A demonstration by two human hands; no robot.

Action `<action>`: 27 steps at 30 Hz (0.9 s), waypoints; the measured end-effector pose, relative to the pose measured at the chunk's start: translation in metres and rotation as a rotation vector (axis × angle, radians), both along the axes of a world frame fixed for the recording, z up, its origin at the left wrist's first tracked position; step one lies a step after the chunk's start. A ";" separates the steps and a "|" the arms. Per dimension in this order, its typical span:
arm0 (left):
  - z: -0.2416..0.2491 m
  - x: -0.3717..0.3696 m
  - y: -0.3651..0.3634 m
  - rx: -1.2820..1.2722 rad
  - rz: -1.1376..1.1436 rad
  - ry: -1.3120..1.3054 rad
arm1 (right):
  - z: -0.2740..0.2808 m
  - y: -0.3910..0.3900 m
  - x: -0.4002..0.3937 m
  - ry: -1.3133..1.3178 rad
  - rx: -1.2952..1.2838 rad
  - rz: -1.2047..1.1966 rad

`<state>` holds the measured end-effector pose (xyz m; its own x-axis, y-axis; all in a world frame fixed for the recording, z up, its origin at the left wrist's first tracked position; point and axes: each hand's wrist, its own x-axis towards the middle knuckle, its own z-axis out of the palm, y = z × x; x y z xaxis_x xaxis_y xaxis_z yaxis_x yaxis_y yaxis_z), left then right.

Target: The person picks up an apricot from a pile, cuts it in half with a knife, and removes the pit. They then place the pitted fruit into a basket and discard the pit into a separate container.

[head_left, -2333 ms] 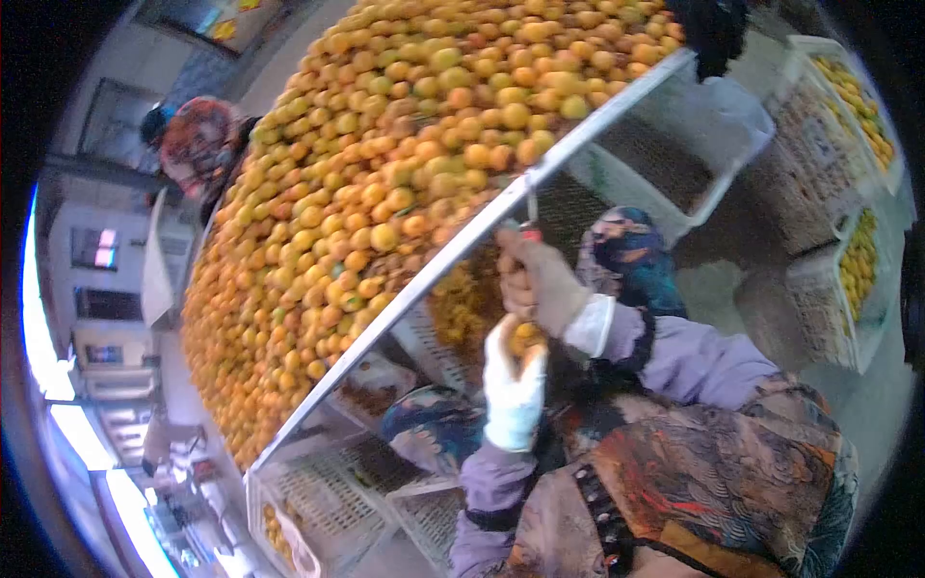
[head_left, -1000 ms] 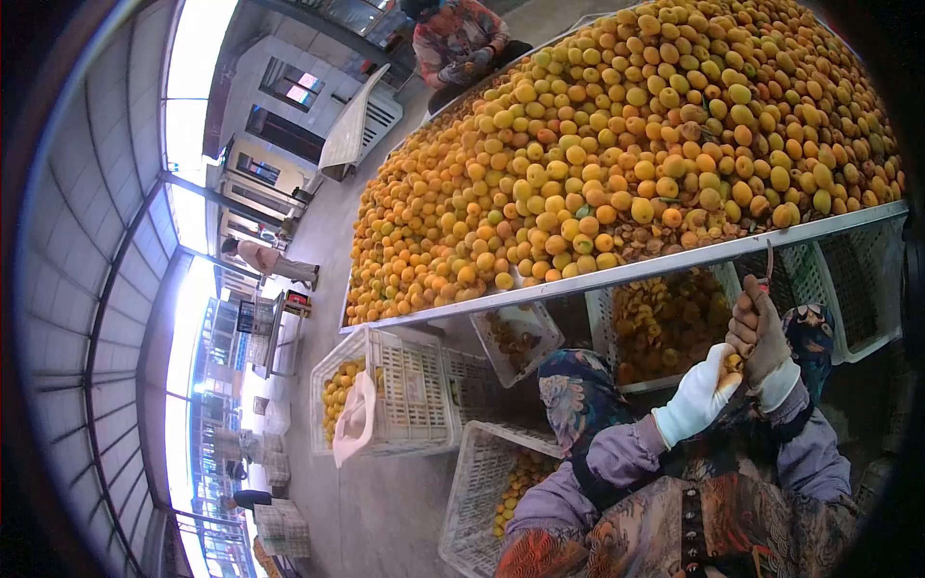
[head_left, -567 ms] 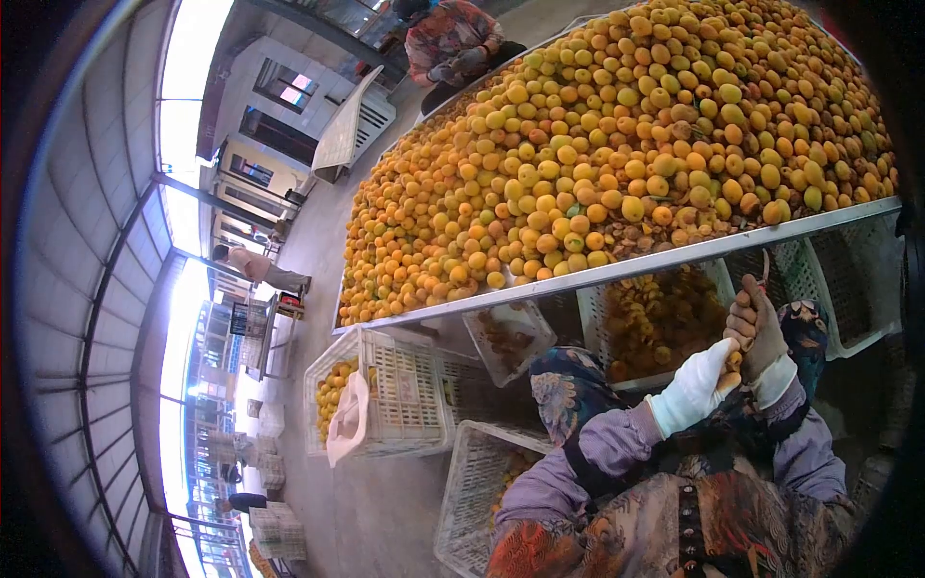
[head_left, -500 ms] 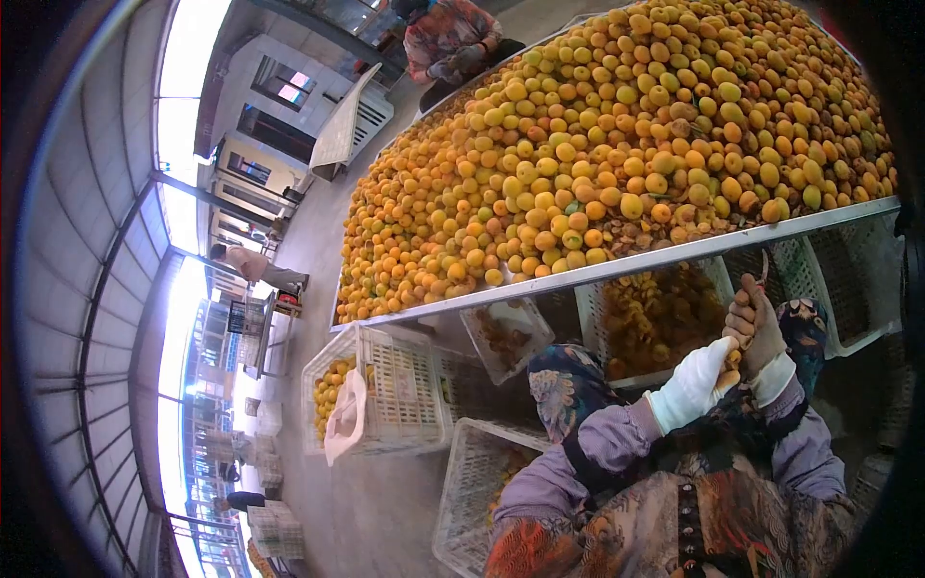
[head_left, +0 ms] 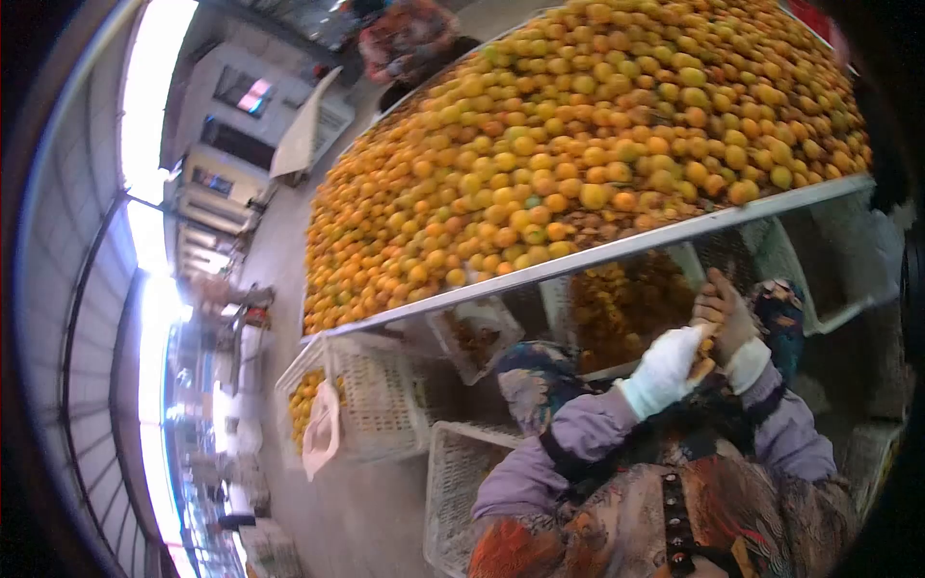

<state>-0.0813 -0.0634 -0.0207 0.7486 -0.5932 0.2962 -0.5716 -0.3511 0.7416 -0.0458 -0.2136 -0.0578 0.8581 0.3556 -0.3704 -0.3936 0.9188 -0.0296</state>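
My left hand (head_left: 665,368), in a white glove with bare fingertips, is closed around an apricot (head_left: 706,354), mostly hidden by the fingers. Pressed up against it, my right hand (head_left: 729,323) has its fingers curled. Motion blur hides what the right hand holds now; a thin curved tool stuck out above it half a second ago. Both hands are over my lap, in front of a white crate of opened orange fruit (head_left: 626,299). Beyond them rises a big heap of apricots (head_left: 578,144) on a metal-edged table (head_left: 597,246).
At left stands a white crate (head_left: 381,395) with apricots and a pale cloth (head_left: 321,429). Another crate (head_left: 448,501) is beside my left elbow. A small tray (head_left: 477,337) and a crate (head_left: 829,270) sit under the table edge. Another person (head_left: 409,39) is at the far side.
The whole view has shifted, so the table and hands appear further left and slightly higher. My hands stay together. The curved tool tip no longer shows clearly.
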 end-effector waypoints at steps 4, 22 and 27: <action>0.007 -0.004 0.001 0.066 0.120 -0.118 | 0.005 0.011 -0.001 0.051 -0.460 -0.084; -0.015 0.001 0.014 0.003 0.340 0.030 | 0.053 0.015 0.001 0.088 -0.656 -0.224; -0.014 0.008 0.013 -0.419 0.516 0.605 | 0.044 0.018 -0.008 -0.105 -0.931 -0.126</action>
<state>-0.0735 -0.0509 -0.0344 0.9903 -0.0715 -0.1188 0.1122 -0.0893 0.9897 -0.0538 -0.1952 -0.0135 0.9152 -0.1419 -0.3772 -0.2466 0.5432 -0.8026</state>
